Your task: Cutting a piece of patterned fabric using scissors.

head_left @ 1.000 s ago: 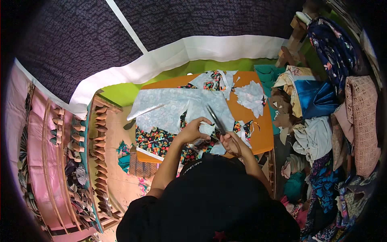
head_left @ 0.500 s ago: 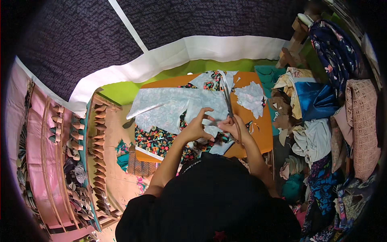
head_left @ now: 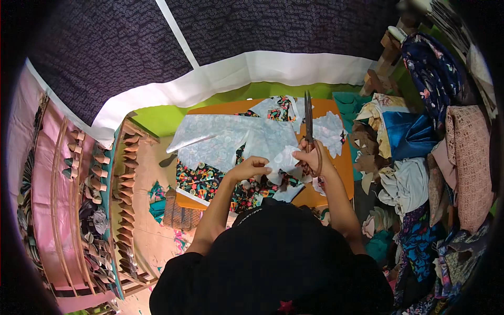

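Observation:
My right hand (head_left: 314,156) is closed round the handles of large dark scissors (head_left: 308,116), whose blades point away from me and look closed. Its fingertips also rest by the edge of a small pale cut piece of fabric (head_left: 282,161). At the other edge of this piece my left hand (head_left: 251,168) is closed, thumb and fingers pinching it. Beneath and beyond both hands lies a larger floral fabric (head_left: 202,181), black with bright flowers, its pale backing side (head_left: 210,139) showing over much of it.
An orange table (head_left: 344,184) carries the fabric and a pale scrap (head_left: 326,134) at right. Heaped cloth, including a blue bundle (head_left: 408,134), stands close on the right. Rows of shoe-last shapes (head_left: 127,197) line a rack on the left. A dark patterned curtain (head_left: 294,31) hangs beyond.
My left hand's spread fingers have come together on the small pale piece. The scissors have swung more upright and a little right in my right hand.

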{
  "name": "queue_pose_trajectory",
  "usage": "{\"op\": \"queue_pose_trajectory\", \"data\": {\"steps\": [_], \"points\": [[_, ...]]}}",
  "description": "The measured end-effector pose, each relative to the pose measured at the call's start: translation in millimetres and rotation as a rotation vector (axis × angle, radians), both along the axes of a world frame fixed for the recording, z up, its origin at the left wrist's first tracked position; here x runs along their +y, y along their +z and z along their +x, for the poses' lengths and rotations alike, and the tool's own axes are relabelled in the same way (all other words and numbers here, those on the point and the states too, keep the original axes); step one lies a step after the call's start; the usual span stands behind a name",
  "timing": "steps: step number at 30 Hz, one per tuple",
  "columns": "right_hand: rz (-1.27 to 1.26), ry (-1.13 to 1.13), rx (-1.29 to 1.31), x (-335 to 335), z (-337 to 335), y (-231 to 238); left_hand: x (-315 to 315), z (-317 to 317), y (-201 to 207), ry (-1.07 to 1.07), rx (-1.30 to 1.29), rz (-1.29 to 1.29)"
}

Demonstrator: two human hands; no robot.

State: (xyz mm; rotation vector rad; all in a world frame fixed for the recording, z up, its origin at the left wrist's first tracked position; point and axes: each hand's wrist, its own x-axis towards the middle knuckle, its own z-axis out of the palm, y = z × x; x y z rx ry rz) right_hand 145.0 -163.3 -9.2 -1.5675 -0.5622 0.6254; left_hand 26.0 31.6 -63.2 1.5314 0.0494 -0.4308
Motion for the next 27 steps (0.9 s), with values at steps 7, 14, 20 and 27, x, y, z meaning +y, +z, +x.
{"op": "queue_pose_trajectory", "data": {"steps": [7, 14, 20, 27], "points": [[0.082, -0.168, 0.190, -6.2, 5.8, -14.6, -8.9, 2.0, 11.7, 0.374, 0.006, -0.142], [0.212, -0.335, 0.381, -4.5, -1.1, -22.4, -8.1, 3.4, 31.7, 0.491, 0.013, -0.410], [0.254, -0.434, 0.428, -3.2, -7.0, -22.9, -9.7, -1.9, 31.4, 0.473, -0.071, -0.607], [0.318, -0.410, 0.457, -13.7, -0.6, -33.9, 1.2, -14.9, 31.6, 0.422, 0.002, -0.257]]}}
